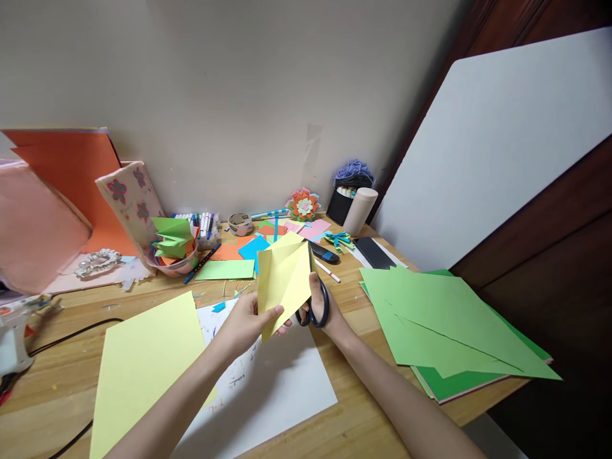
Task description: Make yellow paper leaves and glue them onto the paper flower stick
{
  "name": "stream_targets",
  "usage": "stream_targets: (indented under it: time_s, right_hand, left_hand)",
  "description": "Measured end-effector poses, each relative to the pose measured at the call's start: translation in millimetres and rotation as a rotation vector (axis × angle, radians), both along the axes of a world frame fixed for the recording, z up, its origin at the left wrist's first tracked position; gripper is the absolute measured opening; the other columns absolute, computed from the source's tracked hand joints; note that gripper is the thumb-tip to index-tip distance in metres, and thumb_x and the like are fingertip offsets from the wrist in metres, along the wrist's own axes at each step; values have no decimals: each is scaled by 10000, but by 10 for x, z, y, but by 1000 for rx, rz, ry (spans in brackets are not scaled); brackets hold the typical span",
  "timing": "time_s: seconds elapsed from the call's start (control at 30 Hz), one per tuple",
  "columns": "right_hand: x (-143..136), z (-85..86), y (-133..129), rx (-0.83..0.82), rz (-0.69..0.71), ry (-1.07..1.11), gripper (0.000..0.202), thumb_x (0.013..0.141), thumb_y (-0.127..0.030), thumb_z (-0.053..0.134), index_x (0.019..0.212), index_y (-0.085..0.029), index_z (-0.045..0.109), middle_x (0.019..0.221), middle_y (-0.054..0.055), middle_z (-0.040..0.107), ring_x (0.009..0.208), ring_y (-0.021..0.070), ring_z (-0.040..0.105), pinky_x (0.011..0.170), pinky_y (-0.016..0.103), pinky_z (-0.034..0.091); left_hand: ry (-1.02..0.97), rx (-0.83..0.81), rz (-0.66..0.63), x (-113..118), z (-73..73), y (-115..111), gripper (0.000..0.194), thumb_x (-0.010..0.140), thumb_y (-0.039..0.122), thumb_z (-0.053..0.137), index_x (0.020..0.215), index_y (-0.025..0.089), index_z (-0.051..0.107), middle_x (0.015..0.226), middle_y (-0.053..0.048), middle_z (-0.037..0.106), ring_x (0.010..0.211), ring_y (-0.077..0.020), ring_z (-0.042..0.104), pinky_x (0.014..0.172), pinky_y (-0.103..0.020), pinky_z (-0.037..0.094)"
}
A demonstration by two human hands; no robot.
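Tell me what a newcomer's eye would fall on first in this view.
Probably the folded yellow paper at the centre, held in the left hand, with the dark-handled scissors in the right hand at its right edge. Next might come the overlapping green sheets on the right of the desk, then the layered paper flower at the back.

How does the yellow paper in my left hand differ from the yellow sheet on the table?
The yellow paper shows creases; the yellow sheet looks smooth. The yellow paper is held up in the left hand, while the yellow sheet lies flat on the table. The yellow sheet looks larger than the yellow paper. Both are pale yellow.
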State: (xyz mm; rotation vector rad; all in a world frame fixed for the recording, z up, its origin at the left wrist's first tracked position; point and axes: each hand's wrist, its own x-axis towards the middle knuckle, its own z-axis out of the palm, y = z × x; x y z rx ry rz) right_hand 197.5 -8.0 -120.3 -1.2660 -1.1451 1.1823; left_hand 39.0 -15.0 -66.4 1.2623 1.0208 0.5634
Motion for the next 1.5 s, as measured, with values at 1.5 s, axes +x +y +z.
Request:
stream_targets:
  time_s: [1.5]
  right_hand:
    - [12, 109, 10, 136, -23, 278, 299, 746, -406, 592, 622, -136, 555, 549, -2, 582, 436, 89, 519, 542, 266, 505]
  left_hand:
    - [-13, 91, 392, -231, -30, 231, 398, 646, 468, 654, 866, 136, 647, 824, -38, 649, 676, -140, 609, 582, -219, 453]
